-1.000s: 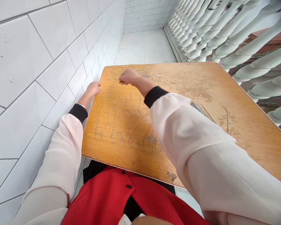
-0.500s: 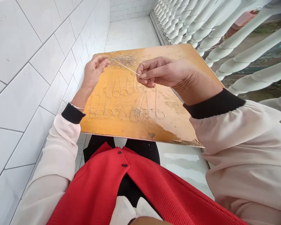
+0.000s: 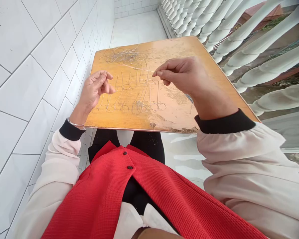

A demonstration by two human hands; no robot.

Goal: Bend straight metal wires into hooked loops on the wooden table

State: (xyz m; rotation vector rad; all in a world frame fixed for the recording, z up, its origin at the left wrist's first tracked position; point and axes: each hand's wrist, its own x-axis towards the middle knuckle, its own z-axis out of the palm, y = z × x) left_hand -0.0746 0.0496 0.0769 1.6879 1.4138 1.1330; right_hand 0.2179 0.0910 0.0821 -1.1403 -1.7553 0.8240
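Note:
Between the thumb and fingers of my right hand is one end of a thin, pale wire; its other end points left over the table. My left hand hangs above the table's left side, fingers apart and curled, holding nothing. Beneath and between the hands, several thin wires bent into loops with straight stems lie in rough rows on the worn wooden table. At the far left of the tabletop is a tangled heap of thin wires.
A white tiled wall runs close along the left. White balusters line the right side. The table's near edge, with chipped veneer, is just beyond my lap, and a pale floor shows past its far edge.
My left hand has let go of the wire and moved down and left, its fingers opening. My right hand still pinches the wire. The view has tipped, so the table sits higher.

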